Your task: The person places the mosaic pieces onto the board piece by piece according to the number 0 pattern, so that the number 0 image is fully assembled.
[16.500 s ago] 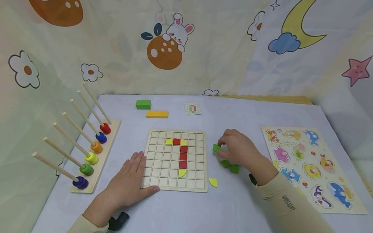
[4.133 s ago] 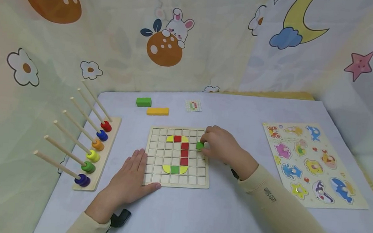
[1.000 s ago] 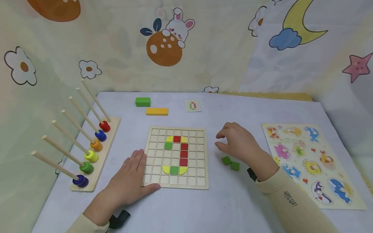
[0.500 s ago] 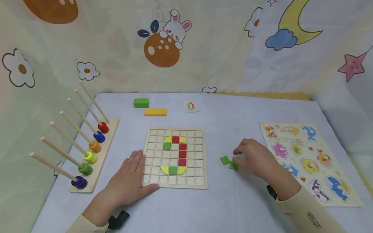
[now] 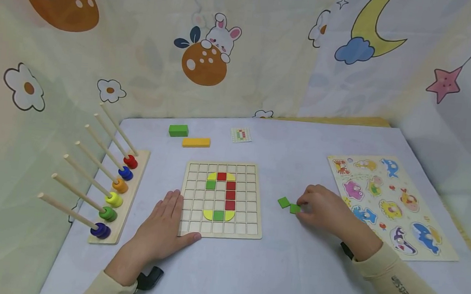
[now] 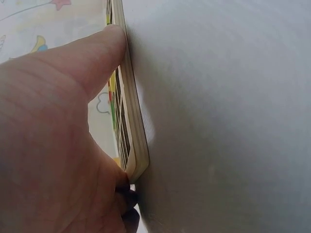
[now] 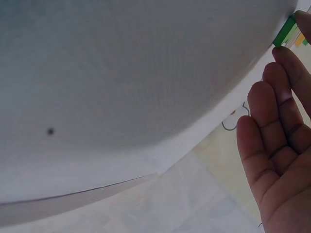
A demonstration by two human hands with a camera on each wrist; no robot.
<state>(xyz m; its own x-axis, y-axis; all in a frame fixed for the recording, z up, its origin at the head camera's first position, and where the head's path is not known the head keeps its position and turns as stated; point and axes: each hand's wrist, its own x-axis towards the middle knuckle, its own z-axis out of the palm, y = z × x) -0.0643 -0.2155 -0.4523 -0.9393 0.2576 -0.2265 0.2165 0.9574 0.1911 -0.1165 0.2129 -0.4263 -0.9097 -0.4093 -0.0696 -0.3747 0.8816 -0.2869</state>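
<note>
A wooden grid board (image 5: 245,225) lies flat in the middle of the table. Red, green and yellow flat tiles fill some of its squares in a ring-like outline with a gap at its left side. My left hand (image 5: 158,233) rests at the board's left front corner, fingers extended along the left edge, the thumb touching the front edge. To the right of the board, thumb and index finger of my right hand (image 5: 328,211) pinch a green square tile (image 5: 295,208) on the table; the right wrist view shows this tile (image 7: 285,32) between the two fingertips. Another green tile (image 5: 284,202) lies beside it.
A peg stand (image 5: 130,198) with coloured rings stands at the left. Behind the board lie a green block (image 5: 178,131), a yellow block (image 5: 196,142) and a small pattern card (image 5: 241,135). An animal picture board (image 5: 419,210) lies at the right.
Yellow and green tiles have joined the board since the oldest frame. In the last second my right hand has moved right and down, and its fingertips have closed on a green tile. The left hand stays put.
</note>
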